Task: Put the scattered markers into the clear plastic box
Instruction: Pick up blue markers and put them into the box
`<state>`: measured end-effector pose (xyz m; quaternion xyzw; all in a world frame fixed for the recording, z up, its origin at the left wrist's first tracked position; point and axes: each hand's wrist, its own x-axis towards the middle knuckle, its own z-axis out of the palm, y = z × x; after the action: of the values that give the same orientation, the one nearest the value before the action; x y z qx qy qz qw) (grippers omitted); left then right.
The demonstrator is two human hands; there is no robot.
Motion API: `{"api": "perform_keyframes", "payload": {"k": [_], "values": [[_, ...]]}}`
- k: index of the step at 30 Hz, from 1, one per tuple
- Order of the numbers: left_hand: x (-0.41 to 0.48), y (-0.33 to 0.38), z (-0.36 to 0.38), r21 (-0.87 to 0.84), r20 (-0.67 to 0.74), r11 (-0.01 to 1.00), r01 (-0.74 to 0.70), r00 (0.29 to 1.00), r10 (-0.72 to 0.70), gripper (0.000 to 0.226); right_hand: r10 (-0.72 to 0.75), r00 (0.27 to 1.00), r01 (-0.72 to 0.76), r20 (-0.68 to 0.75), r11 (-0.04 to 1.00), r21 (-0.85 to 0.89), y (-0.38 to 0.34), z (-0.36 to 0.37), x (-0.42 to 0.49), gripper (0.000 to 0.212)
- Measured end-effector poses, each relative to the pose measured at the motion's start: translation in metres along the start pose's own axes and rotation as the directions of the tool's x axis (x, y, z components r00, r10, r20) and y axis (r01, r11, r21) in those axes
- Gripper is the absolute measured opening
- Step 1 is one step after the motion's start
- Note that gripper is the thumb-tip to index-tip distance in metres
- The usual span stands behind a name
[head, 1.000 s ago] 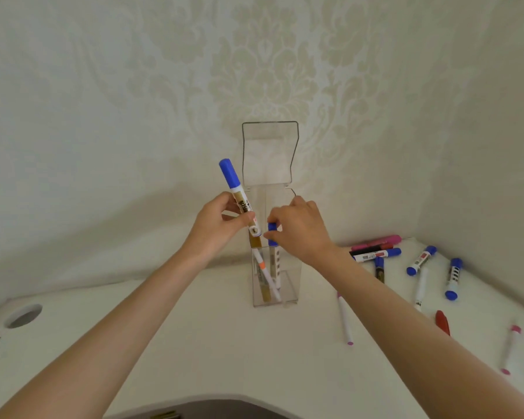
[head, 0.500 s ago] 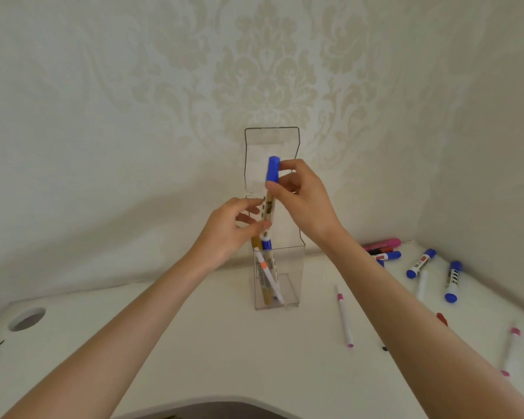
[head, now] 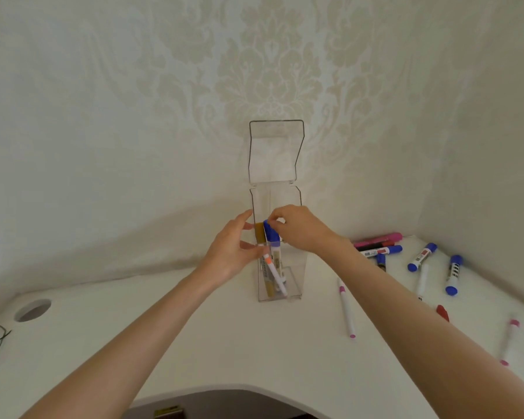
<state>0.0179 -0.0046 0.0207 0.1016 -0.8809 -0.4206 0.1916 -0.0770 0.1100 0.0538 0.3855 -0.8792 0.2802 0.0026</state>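
The left hand (head: 235, 252) steadies the box (head: 280, 267) from its left side, fingers (head: 248, 245) pressed flat against the clear wall and gripping nothing else. The box stands upright on the surface (head: 224, 343) with its lid (head: 275, 151) hinged back, and a gold marker (head: 260, 234) and a thin white pen (head: 273, 272) already stand inside. Just right of these, the right hand (head: 300, 229) pinches the cap of the blue marker (head: 271, 237), whose barrel is well down in the box. This looks like the end of one insertion: the next move calls for letting go, then reaching right to the scattered markers (head: 419, 257) near the wall corner. Half a second ago the blue marker was held high above the opening with both hands on it; it has since dropped in.
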Motion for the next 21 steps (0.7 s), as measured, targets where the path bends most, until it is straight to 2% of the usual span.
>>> {"api": "perform_keyframes", "payload": {"k": [3, 5, 7, 10, 13, 16, 18, 21], "values": [[-0.003, 0.001, 0.003, 0.047, -0.059, 0.999, 0.009, 0.998, -0.006, 0.084, 0.034, 0.999, -0.028, -0.038, 0.989, 0.142, 0.002, -0.011, -0.01, 0.031], [-0.01, 0.006, 0.007, 0.117, -0.194, 0.99, -0.082, 0.976, 0.104, 0.081, 0.014, 0.996, 0.003, -0.091, 0.983, 0.186, 0.009, -0.026, -0.023, 0.031], [-0.018, 0.017, 0.012, 0.148, -0.271, 0.956, -0.253, 0.92, 0.285, 0.063, 0.021, 0.988, 0.007, -0.154, 0.984, 0.177, 0.025, -0.044, -0.039, 0.029], [-0.024, 0.038, 0.029, 0.067, -0.158, 0.914, -0.399, 0.901, 0.405, 0.022, 0.127, 0.967, -0.107, -0.22, 0.989, 0.101, 0.067, -0.07, -0.066, 0.026], [-0.022, 0.048, 0.067, -0.033, 0.062, 0.952, -0.305, 0.95, 0.307, 0.003, 0.394, 0.901, -0.387, -0.183, 0.919, 0.072, 0.122, -0.09, -0.099, 0.025], [-0.017, 0.04, 0.114, 0.04, 0.171, 0.984, -0.176, 0.971, 0.167, 0.015, 0.646, 0.761, -0.645, -0.059, 0.763, 0.031, 0.162, -0.093, -0.138, 0.022], [-0.013, 0.035, 0.138, 0.201, 0.189, 0.977, -0.077, 0.981, 0.039, 0.027, 0.713, 0.701, -0.712, -0.012, 0.7, -0.064, 0.179, -0.08, -0.158, 0.025], [-0.01, 0.029, 0.162, 0.475, 0.148, 0.879, 0.04, 0.981, -0.124, 0.046, 0.745, 0.666, -0.727, -0.022, 0.643, -0.24, 0.19, -0.051, -0.174, 0.036]]}}
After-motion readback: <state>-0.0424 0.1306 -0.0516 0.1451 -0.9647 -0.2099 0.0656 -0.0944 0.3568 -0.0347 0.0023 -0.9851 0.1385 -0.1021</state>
